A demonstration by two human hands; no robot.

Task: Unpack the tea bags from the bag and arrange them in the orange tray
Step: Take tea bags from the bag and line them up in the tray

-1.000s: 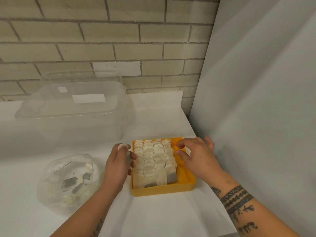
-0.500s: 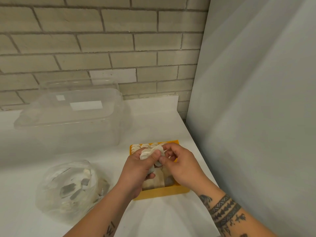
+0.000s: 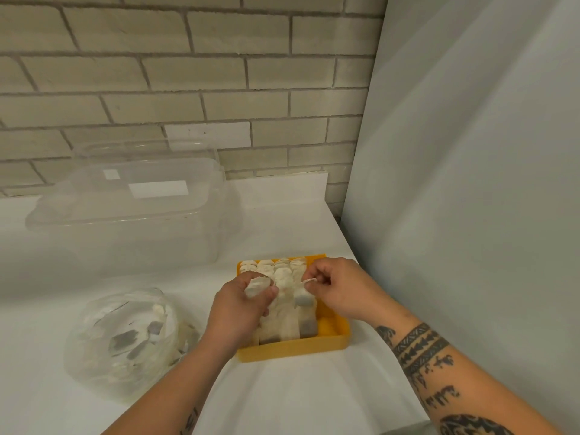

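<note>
Now separating since 0.5 s ago; left hand point(image 3: 237, 309) pinching 1 tea bag point(image 3: 258, 285), right hand point(image 3: 340, 291) pinching another point(image 3: 303, 298), both hovering over orange tray point(image 3: 295, 351); remaining stock sitting in clear bag point(image 3: 125, 340).

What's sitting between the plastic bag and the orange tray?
In the head view, only the person's left forearm crosses that strip of white counter.

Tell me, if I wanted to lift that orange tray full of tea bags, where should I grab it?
Probably by the two side walls, one hand from each side. The orange tray sits flat on the white counter, low-walled and open-topped, with tea bags packed upright in rows. Its near wall and right rim are bare; keeping it level should keep the rows standing.
</note>
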